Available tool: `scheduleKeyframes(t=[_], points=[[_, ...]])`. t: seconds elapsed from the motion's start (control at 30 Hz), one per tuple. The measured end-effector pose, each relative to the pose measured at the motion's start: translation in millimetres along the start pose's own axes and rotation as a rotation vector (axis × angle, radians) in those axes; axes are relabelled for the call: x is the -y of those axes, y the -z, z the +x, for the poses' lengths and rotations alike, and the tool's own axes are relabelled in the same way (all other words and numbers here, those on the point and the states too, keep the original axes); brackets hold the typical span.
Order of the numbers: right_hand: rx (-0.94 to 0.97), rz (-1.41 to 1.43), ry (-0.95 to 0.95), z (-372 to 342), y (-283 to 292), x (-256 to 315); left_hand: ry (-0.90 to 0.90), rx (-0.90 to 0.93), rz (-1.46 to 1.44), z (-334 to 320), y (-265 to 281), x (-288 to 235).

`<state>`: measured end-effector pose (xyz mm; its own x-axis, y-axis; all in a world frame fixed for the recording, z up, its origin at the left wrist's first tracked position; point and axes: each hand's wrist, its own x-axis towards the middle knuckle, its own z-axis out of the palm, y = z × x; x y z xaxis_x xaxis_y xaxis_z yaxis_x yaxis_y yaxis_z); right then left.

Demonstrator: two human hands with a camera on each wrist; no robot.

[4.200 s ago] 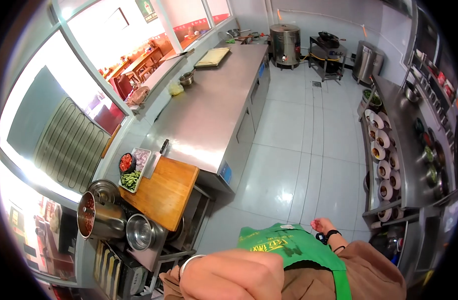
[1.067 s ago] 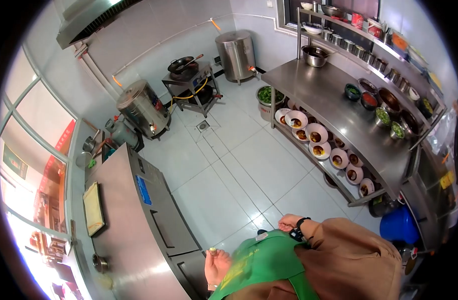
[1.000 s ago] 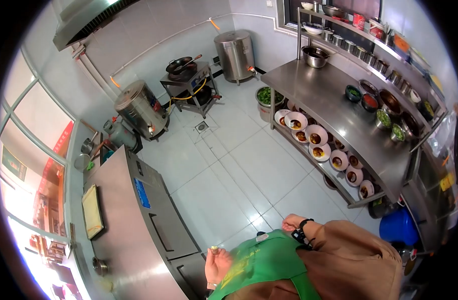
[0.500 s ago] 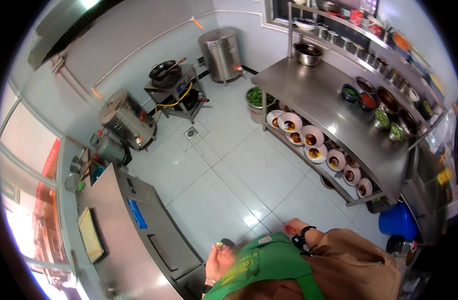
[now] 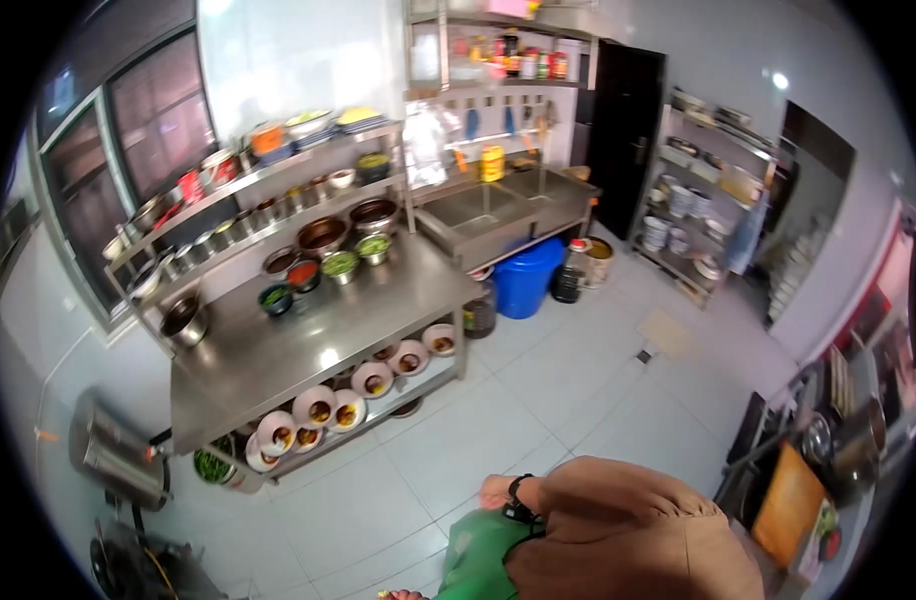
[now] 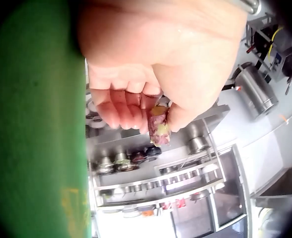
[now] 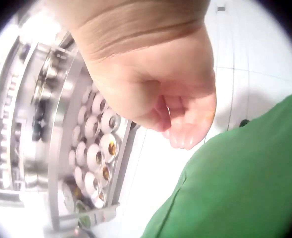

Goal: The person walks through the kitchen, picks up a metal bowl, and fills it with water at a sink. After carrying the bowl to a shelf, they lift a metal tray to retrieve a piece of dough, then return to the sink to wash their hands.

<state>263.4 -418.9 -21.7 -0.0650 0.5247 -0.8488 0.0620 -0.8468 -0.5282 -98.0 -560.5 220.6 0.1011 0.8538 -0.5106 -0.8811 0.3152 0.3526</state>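
In the left wrist view my left hand (image 6: 161, 59) pinches a small stub (image 6: 159, 126) between thumb and index finger. The stub has mottled purple-red skin, pale yellow-green patches and a yellowish cut end. Its other fingers curl loosely toward the palm. Only fingertips of this hand show at the head view's bottom edge. My right hand (image 7: 161, 94) hangs beside the green apron (image 7: 245, 173), its fingers loosely bent with nothing in them. In the head view it sits in front of the body, over the tiled floor.
A steel table (image 5: 258, 335) stands ahead on the left, bowls on top and stacked dishes beneath. Beyond it are a double sink (image 5: 473, 205), a blue bucket (image 5: 531, 278) and a dark bottle (image 5: 568, 280). A wooden board (image 5: 786, 505) lies at right; a steel barrel (image 5: 118, 450) stands left.
The head view has swung right, from the long counter to the steel table, sink and shelves. The left hand has dropped to the bottom edge, still pinching the stub. The right hand stays low.
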Motion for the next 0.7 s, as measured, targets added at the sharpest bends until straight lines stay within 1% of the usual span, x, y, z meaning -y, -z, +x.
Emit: scheduleKeyframes(t=[0.07,0.13,0.17,0.2,0.27,0.3,0.37,0.43,0.47,0.53,0.57,0.63,0.67,0.7], points=[[0.011,0.349,0.155,93,57,-111,0.051,0.03,0.019,-4,-9,-5],[-0.078,0.352,0.071,62,59,-139,0.134,-0.05,0.021,1,-7,-11],[-0.139,0.33,-0.012,43,61,-144,0.199,0.097,-0.036,4,1,-12],[-0.198,0.306,-0.096,26,62,-146,0.213,0.11,-0.032,6,8,-12],[-0.303,0.251,-0.276,-10,57,-146,0.178,0.043,-0.023,-4,-1,-13],[-0.306,0.261,-0.28,-25,50,-141,0.188,0.042,-0.018,-6,3,-15],[-0.261,0.157,-0.295,-45,35,-126,0.247,0.067,-0.025,-6,11,-15],[-0.105,-0.179,-0.267,-27,33,-119,0.249,0.058,-0.007,-8,13,-16],[-0.102,-0.239,-0.267,-22,26,-108,0.242,0.053,0.0,-9,14,-17],[0.024,-0.552,0.262,-11,12,-109,0.255,0.076,0.017,-5,22,-16],[0.026,-0.546,0.264,-22,-3,-95,0.262,0.094,0.026,-4,24,-15],[-0.087,0.228,-0.034,-65,-48,-59,0.223,0.085,0.03,-11,15,-10],[-0.079,0.238,-0.032,-63,-50,-56,0.192,0.091,0.019,-11,9,-9],[-0.022,0.213,-0.034,-63,-50,-55,0.194,0.091,0.03,-8,8,-7]])
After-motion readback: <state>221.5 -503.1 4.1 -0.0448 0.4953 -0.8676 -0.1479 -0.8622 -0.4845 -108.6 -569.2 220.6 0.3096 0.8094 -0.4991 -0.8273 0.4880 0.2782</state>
